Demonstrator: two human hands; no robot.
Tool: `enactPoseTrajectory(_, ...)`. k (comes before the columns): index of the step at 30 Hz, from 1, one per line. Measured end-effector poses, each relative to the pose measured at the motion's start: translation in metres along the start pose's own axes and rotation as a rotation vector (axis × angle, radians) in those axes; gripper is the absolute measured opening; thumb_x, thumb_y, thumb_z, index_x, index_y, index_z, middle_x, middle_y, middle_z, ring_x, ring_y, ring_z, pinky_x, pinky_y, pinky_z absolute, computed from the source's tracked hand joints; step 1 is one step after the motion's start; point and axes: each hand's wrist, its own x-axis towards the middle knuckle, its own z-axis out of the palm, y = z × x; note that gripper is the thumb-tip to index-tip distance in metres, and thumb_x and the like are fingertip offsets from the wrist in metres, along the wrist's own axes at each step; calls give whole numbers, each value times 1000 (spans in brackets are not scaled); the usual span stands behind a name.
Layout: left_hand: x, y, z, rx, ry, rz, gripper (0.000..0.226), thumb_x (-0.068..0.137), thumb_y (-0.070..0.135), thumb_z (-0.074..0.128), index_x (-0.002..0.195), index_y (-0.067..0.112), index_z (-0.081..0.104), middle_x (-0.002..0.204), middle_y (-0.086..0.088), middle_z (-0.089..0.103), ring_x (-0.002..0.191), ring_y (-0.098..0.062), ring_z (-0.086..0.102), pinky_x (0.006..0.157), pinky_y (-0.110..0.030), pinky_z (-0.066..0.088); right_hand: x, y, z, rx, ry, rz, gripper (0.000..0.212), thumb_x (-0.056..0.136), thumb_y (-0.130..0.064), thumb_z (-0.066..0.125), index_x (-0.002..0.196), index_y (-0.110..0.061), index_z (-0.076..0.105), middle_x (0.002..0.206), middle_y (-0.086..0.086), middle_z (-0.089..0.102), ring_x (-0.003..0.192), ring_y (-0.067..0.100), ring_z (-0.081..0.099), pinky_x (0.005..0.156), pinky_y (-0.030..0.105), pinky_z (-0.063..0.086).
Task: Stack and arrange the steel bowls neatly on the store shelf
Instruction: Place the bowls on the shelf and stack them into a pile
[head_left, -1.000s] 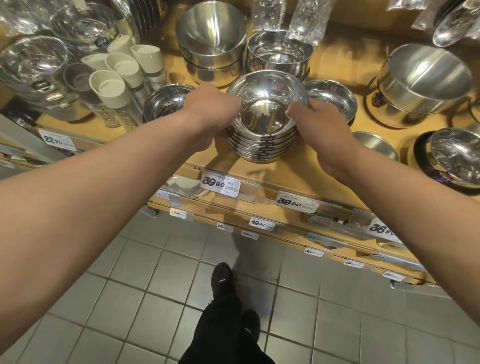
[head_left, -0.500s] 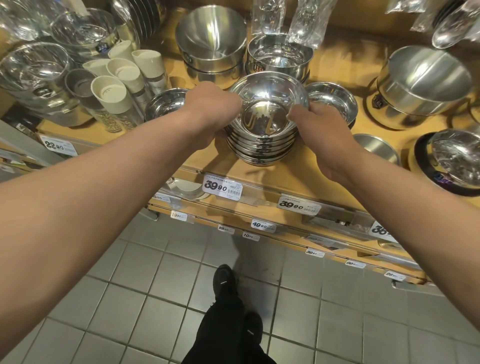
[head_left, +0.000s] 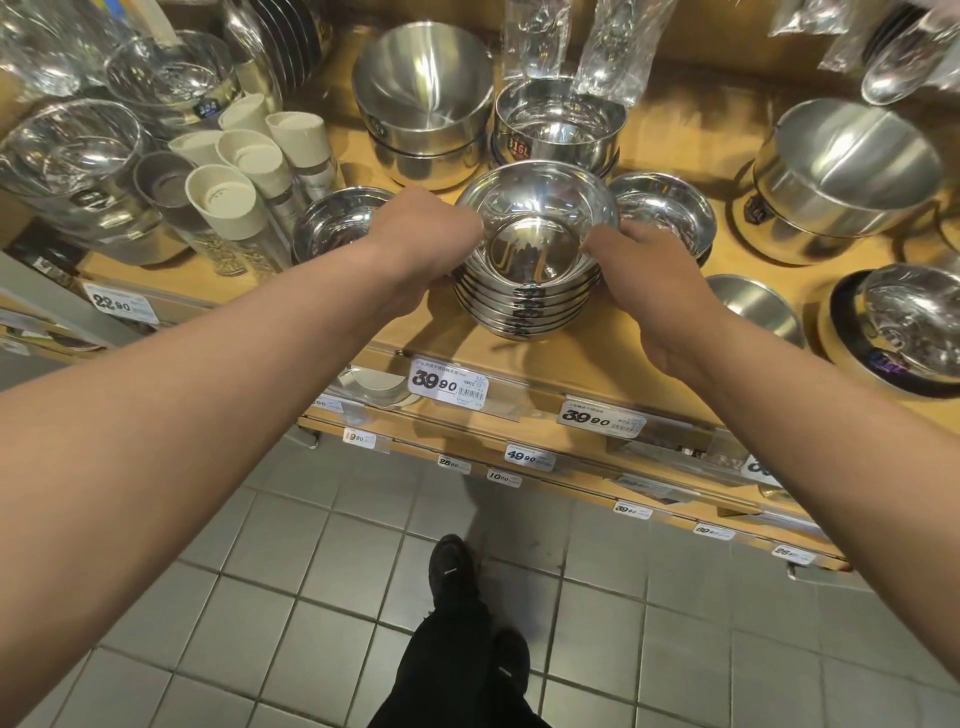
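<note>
Fingers of left hand (head_left: 423, 241) and right hand (head_left: 652, 270) curl onto the stack of steel bowls (head_left: 527, 291), gripping it at 9 and 3 o'clock. Stack stands upright, axis vertical, near the shelf (head_left: 675, 364) front edge, between both hands, equally near.

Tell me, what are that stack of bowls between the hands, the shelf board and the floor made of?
Stack of bowls: polished steel by the look, mirror-bright with sharp reflections. Shelf board: probably wood or a wood-look laminate, matte tan with faint grain. Floor: grey square tiles, likely ceramic, with dark grout lines.
</note>
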Motion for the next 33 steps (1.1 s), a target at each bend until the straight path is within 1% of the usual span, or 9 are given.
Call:
enactPoseTrajectory(4,4,1,-1,23,25,5,21,86,9,63,102,-3,69,103,-22,73,91,-30,68,78,-38,56,-2,-11,0,19,3,1,19,82,-38,54,82,-19,53,80,6,47,76,20,43,74,40,37)
enactPoseTrajectory(7,5,3,-2,100,47,34,2,84,3,58,83,5,59,86,-17,60,79,-28,59,70,-35,49,-1,-12,-2,-52,28,-10,28,89,-29,54,64,-21,44,67,4,43,72,20,41,70,38,35)
enactPoseTrajectory(9,7,2,-3,128,60,41,5,83,3,57,81,7,56,84,-14,56,76,-26,55,67,-35,45,0,-10,-3,-79,34,-22,29,93,-26,55,66,-19,46,62,-1,40,69,19,38,68,36,32)
enactPoseTrajectory(12,10,1,-3,111,49,42,3,83,4,60,84,6,58,84,-15,57,79,-27,60,70,-38,54,0,-10,-4,-114,49,-27,25,92,-24,56,69,-16,50,64,2,41,64,18,37,63,31,31)
enactPoseTrajectory(17,11,2,-3,49,43,21,5,82,4,63,87,5,63,90,-19,65,102,-35,73,90,-53,60,3,-14,-5,-168,111,-33,42,89,-21,59,55,-21,35,52,-5,34,50,12,29,37,19,22)
enactPoseTrajectory(20,9,3,-3,30,45,9,5,80,2,61,82,6,61,89,-19,65,88,-33,72,81,-46,62,2,-16,-5,-154,89,-15,34,89,-21,59,60,-18,43,59,-1,41,56,15,36,52,23,31)
enactPoseTrajectory(23,7,4,-2,43,52,6,8,81,2,61,87,3,65,96,-21,70,95,-36,74,88,-55,60,2,-19,-5,-125,57,-6,14,89,-23,60,79,-13,60,75,9,49,71,20,45,67,35,37)
enactPoseTrajectory(25,6,5,-2,77,73,12,18,82,3,62,97,-4,70,106,-25,73,98,-38,74,89,-56,61,3,-20,-5,-116,56,4,11,89,-23,61,83,-14,61,77,10,50,73,20,46,68,36,38)
enactPoseTrajectory(33,4,14,-6,187,74,46,29,86,5,63,111,-8,69,109,-24,73,100,-38,73,92,-50,60,4,-19,-2,-93,89,12,18,90,-24,61,76,-14,58,74,9,49,70,20,45,66,35,37)
